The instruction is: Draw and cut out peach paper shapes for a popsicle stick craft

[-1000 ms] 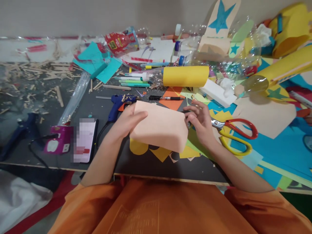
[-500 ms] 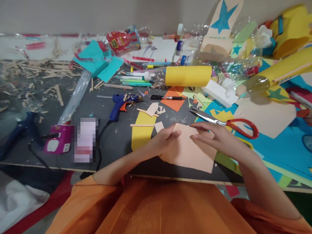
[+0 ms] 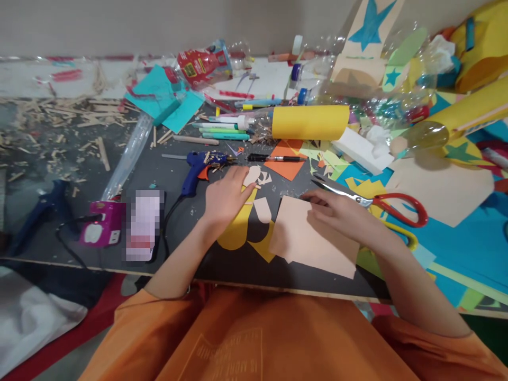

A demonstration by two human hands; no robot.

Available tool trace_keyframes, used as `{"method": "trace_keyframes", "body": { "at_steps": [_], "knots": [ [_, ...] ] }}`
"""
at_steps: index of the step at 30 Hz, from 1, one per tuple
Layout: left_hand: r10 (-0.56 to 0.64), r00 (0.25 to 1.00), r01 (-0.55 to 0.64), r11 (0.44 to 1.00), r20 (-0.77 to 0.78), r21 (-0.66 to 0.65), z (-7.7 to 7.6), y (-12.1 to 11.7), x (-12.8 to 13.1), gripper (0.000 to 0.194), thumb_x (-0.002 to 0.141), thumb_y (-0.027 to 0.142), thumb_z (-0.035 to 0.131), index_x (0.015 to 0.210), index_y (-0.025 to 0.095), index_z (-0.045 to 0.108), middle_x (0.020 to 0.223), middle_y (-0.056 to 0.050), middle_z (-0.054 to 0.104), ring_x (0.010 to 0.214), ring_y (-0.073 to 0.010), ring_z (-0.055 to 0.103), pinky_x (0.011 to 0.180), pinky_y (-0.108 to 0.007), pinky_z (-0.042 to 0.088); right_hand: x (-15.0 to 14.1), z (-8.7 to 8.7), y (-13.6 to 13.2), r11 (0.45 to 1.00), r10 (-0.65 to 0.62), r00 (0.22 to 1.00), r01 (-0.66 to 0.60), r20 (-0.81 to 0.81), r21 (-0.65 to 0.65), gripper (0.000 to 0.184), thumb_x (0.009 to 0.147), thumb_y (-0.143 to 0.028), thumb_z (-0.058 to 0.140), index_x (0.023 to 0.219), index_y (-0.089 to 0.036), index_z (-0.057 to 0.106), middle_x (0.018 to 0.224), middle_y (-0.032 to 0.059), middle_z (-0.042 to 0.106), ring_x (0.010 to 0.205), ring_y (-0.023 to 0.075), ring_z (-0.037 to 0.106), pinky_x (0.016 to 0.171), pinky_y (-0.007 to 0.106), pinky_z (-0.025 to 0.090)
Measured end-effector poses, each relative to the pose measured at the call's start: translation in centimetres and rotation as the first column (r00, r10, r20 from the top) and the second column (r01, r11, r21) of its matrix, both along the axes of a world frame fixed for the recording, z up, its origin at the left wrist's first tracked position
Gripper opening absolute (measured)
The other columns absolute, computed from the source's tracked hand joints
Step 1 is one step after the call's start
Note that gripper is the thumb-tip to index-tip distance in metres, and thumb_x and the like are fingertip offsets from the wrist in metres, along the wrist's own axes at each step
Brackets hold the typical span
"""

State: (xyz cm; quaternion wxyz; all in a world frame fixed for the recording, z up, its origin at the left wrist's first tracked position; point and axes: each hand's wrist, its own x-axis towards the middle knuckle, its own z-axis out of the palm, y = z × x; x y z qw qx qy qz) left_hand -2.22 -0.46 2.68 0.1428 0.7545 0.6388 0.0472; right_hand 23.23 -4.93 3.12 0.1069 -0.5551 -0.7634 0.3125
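My left hand [image 3: 227, 200] is open, thumb spread from the fingers, over the yellow paper strip [image 3: 234, 233]. Its fingertips are beside a small rounded beige paper cut-out [image 3: 252, 175]; whether they touch it I cannot tell. My right hand [image 3: 337, 209] has its fingers bent around the upper right edge of a beige paper sheet [image 3: 313, 238], which lies at the table's front. Between the strip and the sheet are another beige cut-out [image 3: 262, 210] and a yellow paper scrap [image 3: 266, 246]. Scissors with red handles [image 3: 400, 207] lie just beyond my right hand.
A blue glue gun [image 3: 194, 172], a black pen [image 3: 275, 158] and a phone [image 3: 143, 225] lie on the dark table. At the back are a yellow-wrapped bottle [image 3: 311, 122], markers [image 3: 224, 136] and plastic bottles. Blue paper [image 3: 456, 248] covers the right side; wood bits litter the left.
My left hand has let go of the beige sheet and moved left over the yellow strip. The sheet now lies lower and flatter, with my right hand still at its edge.
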Motion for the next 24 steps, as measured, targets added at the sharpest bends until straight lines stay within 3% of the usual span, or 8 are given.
{"method": "trace_keyframes", "body": {
  "at_steps": [4,9,13,15,17,19,21,24],
  "knots": [
    [0.016,1.000,-0.017,0.998,-0.013,-0.067,0.1,0.1,0.3,0.033,0.091,0.039,0.056,0.118,0.021,0.061,0.118,-0.009,0.067,0.097,-0.0295,0.068,0.066,-0.031,0.045,-0.4,-0.4,0.9,1.000,0.012,0.999,-0.011,-0.050,0.023,0.026,0.082,-0.014,0.047,0.095,-0.021,0.069,0.092,0.0079,0.076,0.078,0.0243,0.070,0.065,0.035,0.053],
    [0.000,0.972,0.001,1.000,0.235,-0.006,0.4,0.1,0.1,0.029,0.090,0.038,0.055,0.113,0.023,0.063,0.122,-0.008,0.064,0.097,-0.0237,0.066,0.073,-0.030,0.047,0.0,-0.2,1.5,0.988,-0.154,0.943,0.137,-0.296,-0.075,0.024,0.075,-0.014,0.051,0.091,-0.019,0.068,0.086,0.0059,0.073,0.075,0.0207,0.066,0.066,0.034,0.052],
    [-0.035,0.825,0.165,0.970,0.564,-0.180,0.6,-0.5,0.9,0.030,0.084,0.044,0.059,0.100,0.020,0.066,0.093,-0.003,0.070,0.077,-0.0161,0.063,0.067,-0.025,0.046,-0.2,0.3,1.5,0.931,-0.365,0.754,0.294,-0.546,-0.216,0.017,0.071,-0.018,0.058,0.086,-0.020,0.067,0.073,0.0009,0.065,0.066,0.0155,0.059,0.058,0.028,0.048],
    [0.030,0.735,0.219,0.935,0.678,-0.279,0.6,-0.6,1.5,0.028,0.078,0.042,0.063,0.093,0.019,0.066,0.085,-0.001,0.069,0.072,-0.0144,0.060,0.062,-0.023,0.045,-0.5,0.2,1.5,0.872,-0.481,0.618,0.409,-0.621,-0.269,0.016,0.070,-0.017,0.061,0.085,-0.021,0.066,0.073,-0.0004,0.063,0.066,0.0141,0.058,0.059,0.027,0.046],
    [0.096,0.673,0.194,0.934,0.734,-0.301,0.5,-0.5,1.7,0.023,0.075,0.038,0.063,0.087,0.018,0.065,0.083,-0.001,0.068,0.070,-0.0133,0.059,0.060,-0.022,0.043,-0.7,0.0,1.4,0.826,-0.552,0.536,0.457,-0.639,-0.330,0.013,0.071,-0.018,0.064,0.082,-0.022,0.064,0.070,-0.0019,0.061,0.063,0.0126,0.056,0.058,0.026,0.045],
    [0.111,0.645,0.181,0.939,0.756,-0.293,0.4,-0.2,1.7,0.021,0.075,0.035,0.063,0.086,0.018,0.066,0.083,-0.001,0.068,0.071,-0.0133,0.059,0.061,-0.022,0.043,-1.0,-0.3,1.3,0.808,-0.588,0.519,0.413,-0.621,-0.420,0.012,0.073,-0.022,0.067,0.084,-0.023,0.062,0.065,-0.0034,0.059,0.059,0.0121,0.055,0.055,0.025,0.044],
    [0.089,0.645,0.242,0.919,0.759,-0.313,0.3,0.1,1.4,0.022,0.074,0.035,0.065,0.087,0.017,0.067,0.083,-0.001,0.069,0.071,-0.0138,0.059,0.062,-0.023,0.043,-1.3,-0.6,1.2,0.795,-0.600,0.522,0.307,-0.606,-0.523,0.019,0.074,-0.028,0.070,0.091,-0.024,0.061,0.064,-0.0038,0.061,0.058,0.0133,0.057,0.054,0.025,0.045],
    [0.036,0.672,0.270,0.918,0.740,-0.290,-0.1,0.5,0.7,0.027,0.079,0.043,0.061,0.088,0.018,0.068,0.081,-0.002,0.069,0.070,-0.0148,0.060,0.062,-0.024,0.043,-1.9,-1.0,1.0,0.804,-0.563,0.517,0.161,-0.645,-0.573,0.026,0.072,-0.033,0.074,0.094,-0.023,0.063,0.071,-0.0011,0.067,0.068,0.0173,0.064,0.060,0.029,0.050]
  ]
}}
